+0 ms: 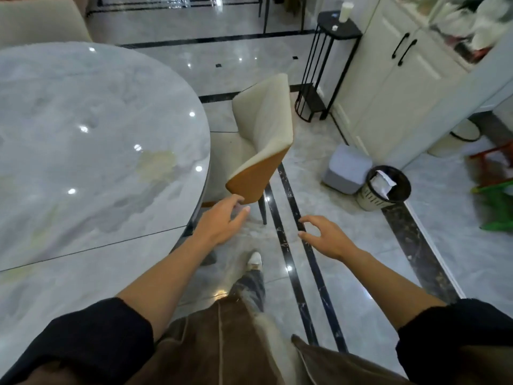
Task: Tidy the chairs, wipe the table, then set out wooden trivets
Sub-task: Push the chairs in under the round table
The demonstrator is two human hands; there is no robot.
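A: Entry one, dining chair (263, 126)?

B: Cream seat, orange back. Stands at the right edge of the round marble worktop (83, 107), seat partly under, turned askew. Not yet straightened.

A: Hands?

B: Left hand (219, 220): fingers spread, tips at the chair back's near corner (touching or just short, cannot tell). Right hand (327, 237): beside it, clear of the chair, fingers apart and loosely bent, holding nothing.

A: Outstanding?

B: Yellowish stain (156, 165) on the worktop, unwiped. No cloth or trivets in view. Judged: first step only.

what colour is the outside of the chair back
Orange-tan on the chair, cream inside; head view.
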